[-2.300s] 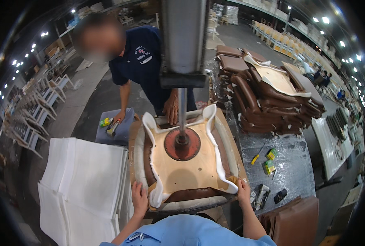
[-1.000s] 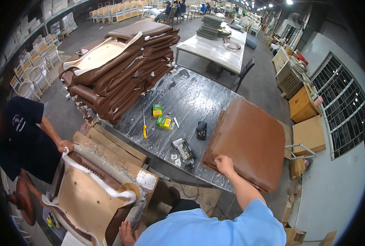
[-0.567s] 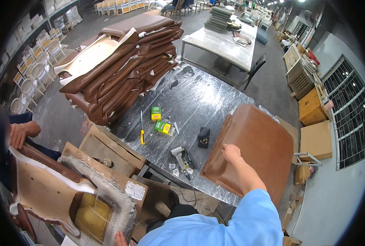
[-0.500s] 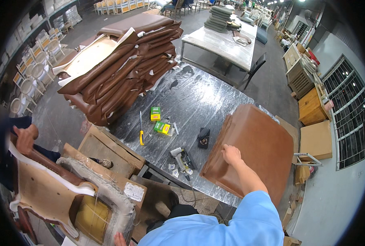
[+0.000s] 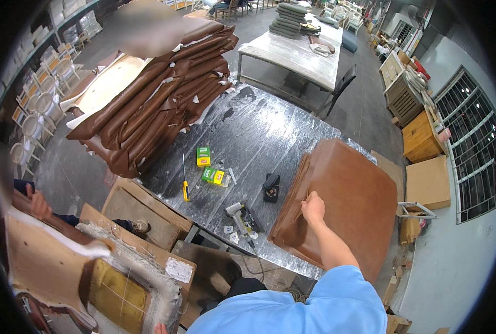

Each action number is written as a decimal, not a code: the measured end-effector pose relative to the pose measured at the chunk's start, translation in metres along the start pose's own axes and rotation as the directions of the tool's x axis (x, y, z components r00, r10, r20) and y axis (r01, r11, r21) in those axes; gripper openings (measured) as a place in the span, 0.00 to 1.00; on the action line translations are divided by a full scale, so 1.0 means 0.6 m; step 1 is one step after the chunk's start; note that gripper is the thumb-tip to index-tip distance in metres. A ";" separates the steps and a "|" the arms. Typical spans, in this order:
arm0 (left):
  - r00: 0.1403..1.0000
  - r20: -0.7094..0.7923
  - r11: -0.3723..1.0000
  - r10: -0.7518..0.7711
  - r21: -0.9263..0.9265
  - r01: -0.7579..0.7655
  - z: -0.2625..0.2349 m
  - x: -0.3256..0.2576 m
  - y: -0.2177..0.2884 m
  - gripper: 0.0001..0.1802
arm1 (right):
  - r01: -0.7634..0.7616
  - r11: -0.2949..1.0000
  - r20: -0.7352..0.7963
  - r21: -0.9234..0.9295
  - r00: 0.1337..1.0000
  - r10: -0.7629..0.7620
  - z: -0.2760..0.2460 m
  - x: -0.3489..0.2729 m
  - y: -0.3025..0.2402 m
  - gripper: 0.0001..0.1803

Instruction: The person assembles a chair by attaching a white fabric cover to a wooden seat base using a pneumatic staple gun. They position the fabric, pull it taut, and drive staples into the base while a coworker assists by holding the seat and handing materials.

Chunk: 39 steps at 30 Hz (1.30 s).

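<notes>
My right hand [image 5: 313,207] is closed on the left edge of the top brown leather sheet [image 5: 351,206], in a stack at the table's right side. The pinched edge is slightly raised. Only some fingertips of my left hand [image 5: 160,329] show at the lower edge, beside a grey padded frame [image 5: 170,298]; what they touch is hidden. On the metal-topped table [image 5: 253,133] between the piles lie a nail gun [image 5: 238,214] with a hose, a small black object [image 5: 270,188], a yellow-handled screwdriver [image 5: 186,190] and two green-yellow boxes [image 5: 203,156].
A tall pile of brown leather-covered pieces [image 5: 159,94] stands at the far left. Another person's hand [image 5: 39,206] holds a leather-edged chair part [image 5: 42,245] at left. Behind is a second table [image 5: 292,55]; cardboard boxes [image 5: 428,183] line the right wall.
The view has shifted slightly. My right hand has drawn up the edge of the top leather sheet a little. My left hand has slipped mostly below the picture's edge.
</notes>
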State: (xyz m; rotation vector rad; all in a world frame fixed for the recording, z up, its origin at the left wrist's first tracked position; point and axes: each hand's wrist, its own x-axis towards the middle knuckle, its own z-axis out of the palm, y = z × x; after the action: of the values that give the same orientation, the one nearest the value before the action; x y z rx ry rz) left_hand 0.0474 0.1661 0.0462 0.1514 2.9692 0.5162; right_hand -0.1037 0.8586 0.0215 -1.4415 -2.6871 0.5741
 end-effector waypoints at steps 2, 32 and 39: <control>1.000 -0.006 1.000 -0.021 0.004 0.021 0.002 -0.008 0.002 0.42 | -0.069 0.993 -0.054 0.093 0.996 0.075 0.004 0.000 -0.012 0.13; 0.947 -0.279 0.975 -0.156 -0.197 0.102 -0.027 -0.086 -0.043 0.31 | 0.452 0.890 -0.661 0.052 0.684 -0.309 -0.430 -0.156 0.036 0.18; 0.935 -0.348 0.979 -0.071 -0.205 -0.002 -0.031 -0.119 -0.076 0.29 | 0.651 0.759 -0.507 0.013 0.658 -0.556 -0.524 -0.354 -0.079 0.19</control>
State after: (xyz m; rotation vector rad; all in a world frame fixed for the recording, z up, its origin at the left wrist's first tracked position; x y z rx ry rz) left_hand 0.1119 0.1085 0.0554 -0.0182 3.2269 0.9283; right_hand 0.0439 0.7577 0.3595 -0.4566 -2.3891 0.3429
